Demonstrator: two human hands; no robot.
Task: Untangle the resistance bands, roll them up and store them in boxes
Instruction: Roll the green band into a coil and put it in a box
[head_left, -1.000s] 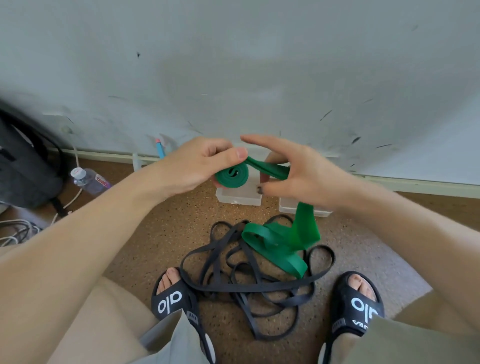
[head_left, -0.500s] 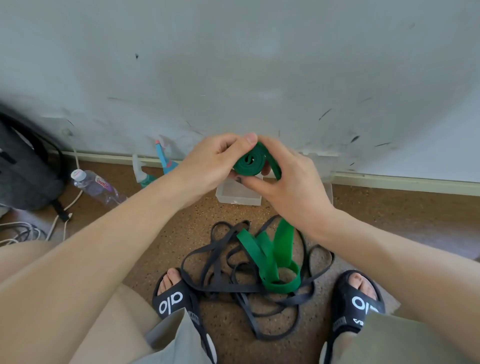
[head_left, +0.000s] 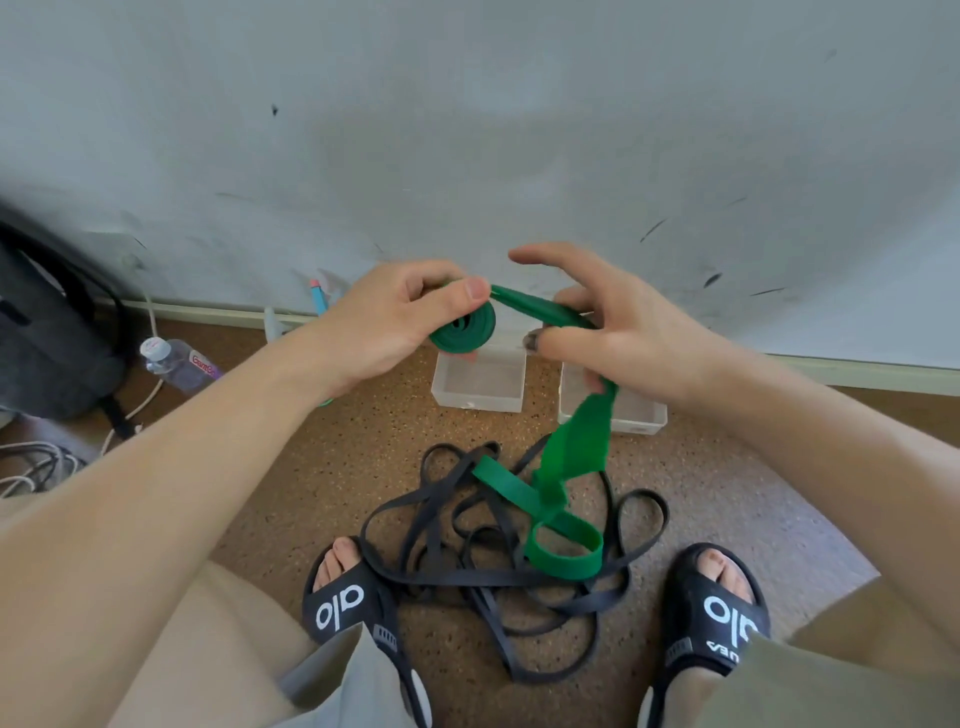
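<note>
1. Sitting nearest the camera are the person's two knees in pale shorts, and past them two black slides (head_left: 347, 603) printed with white letters, planted on the speckled brown floor (head_left: 322, 467).
2. Between the slides lies a tangle of black bands (head_left: 467, 551), the landmark for the rest.
3. Loose loops of the green band (head_left: 563, 540) rest on top of the tangle, toward its right side, and one wide strand rises from there to the hands.
4. Above the tangle, the left hand (head_left: 384, 327) grips the rolled part of the green band, a flat coil (head_left: 462, 330), with the thumb pressed over the coil's top edge and the fingers curled behind it.
5. The right hand (head_left: 618, 332) is just right of the coil; the unrolled strand runs through it, pinched between the thumb and the lower fingers, while the index finger is stretched out free above.
6. Beyond the tangle, two clear boxes (head_left: 480, 384) stand side by side on the floor near the wall (head_left: 467, 130), partly hidden by the hands.
7. Far left of the tangle lie a water bottle (head_left: 179, 358), a dark bag (head_left: 47, 332) and some white and grey cables (head_left: 31, 467).
</note>
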